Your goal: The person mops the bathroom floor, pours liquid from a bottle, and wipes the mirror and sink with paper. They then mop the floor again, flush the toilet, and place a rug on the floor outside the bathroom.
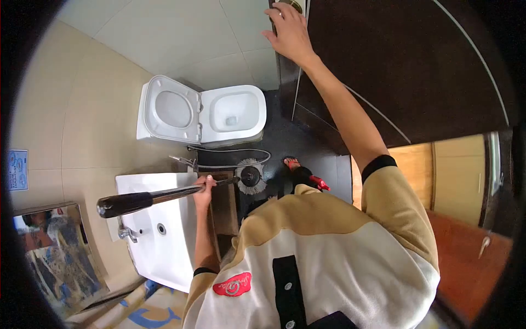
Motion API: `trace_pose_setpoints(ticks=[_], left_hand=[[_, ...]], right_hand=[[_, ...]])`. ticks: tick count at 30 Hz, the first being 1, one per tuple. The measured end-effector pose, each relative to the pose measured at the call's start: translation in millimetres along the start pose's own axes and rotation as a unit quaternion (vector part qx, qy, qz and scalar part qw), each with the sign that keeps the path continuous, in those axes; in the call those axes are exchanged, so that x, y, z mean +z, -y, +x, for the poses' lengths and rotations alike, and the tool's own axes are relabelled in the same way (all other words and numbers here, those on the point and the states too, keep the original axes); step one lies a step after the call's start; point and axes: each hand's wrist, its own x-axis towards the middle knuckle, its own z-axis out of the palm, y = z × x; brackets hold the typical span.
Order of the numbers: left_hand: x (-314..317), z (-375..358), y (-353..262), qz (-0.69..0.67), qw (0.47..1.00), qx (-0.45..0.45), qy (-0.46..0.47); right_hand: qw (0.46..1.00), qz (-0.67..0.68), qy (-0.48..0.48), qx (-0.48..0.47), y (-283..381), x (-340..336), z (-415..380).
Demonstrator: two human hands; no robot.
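Note:
My left hand [204, 185] is closed around the pole of a round spin mop. The mop's dark handle [129, 204] slants up toward me over the washbasin, and its head with grey strands [252, 189] rests on the dark floor. At the top of the view, my right hand [289, 33] reaches to the edge of a dark brown door [394, 60], right beside a brass-coloured knob [296, 4]. Its fingers are apart, and I see nothing held in them.
A white toilet [256, 112] with its lid raised stands ahead, a hose [230, 166] beside it. To the left are a white washbasin [148, 252], a faucet [126, 233] and a mirror [57, 257]. A patterned curtain [159, 308] hangs lower left. Wooden flooring [416, 164] shows beyond the door.

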Motion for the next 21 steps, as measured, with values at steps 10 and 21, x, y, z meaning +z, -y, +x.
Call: trace_pose_setpoints(ticks=[10,21], left_hand=[[-49,-37,42,0.031,0.997,0.041,0.049],[-12,-21,31,-0.003,0.999,-0.001,-0.046]], right_hand=[[1.000,-0.008,0.014,0.011,102,-18,-58],[0.980,-0.013,0.181,0.084,291,-234,-198]])
